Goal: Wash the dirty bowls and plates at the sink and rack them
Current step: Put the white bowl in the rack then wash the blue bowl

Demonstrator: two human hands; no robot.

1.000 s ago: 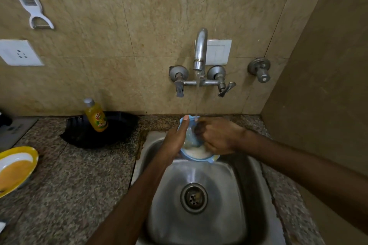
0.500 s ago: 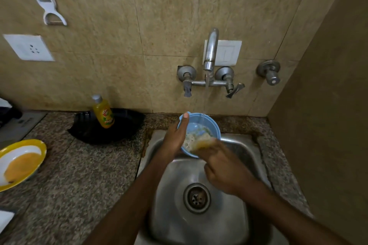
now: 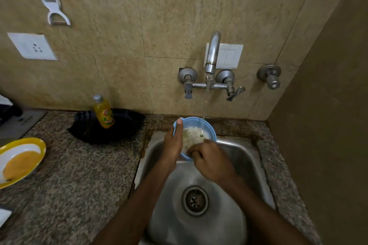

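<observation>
Running tight under the tiled wall, the back edge of the stainless steel sink leaves little room behind. Its right edge sits close to a brown side wall, w/ only a narrow strip of stone btwn them. Below the hands the basin shows steel all round the round metal drain.

The speckled granite counter spreads left of the sink, w/ a wide stretch of stone btwn the sink's left edge and the counter's left edge. At the counter's back edge, near the sink's back-left corner, a black plastic tray carries an upright yellow dish-soap bottle. At the left edge lies a yellow-rimmed white plate w/ orange-yellow residue.

A chrome wall tap hangs over the sink's back edge. Its thin water stream falls into a light-blue round plastic bowl. The bowl is held over the back of the basin, tilted w/ its opening toward the camera, whitish residue or suds inside.

The left hand grips the bowl's left side, thumb straight along the rim, fingers hidden behind it. The right hand is at the bowl's near rim, fingers curled, tips inside. Can't tell whether they hold a scrubber or only rub. Both forearms reach in over the sink's front edge.
</observation>
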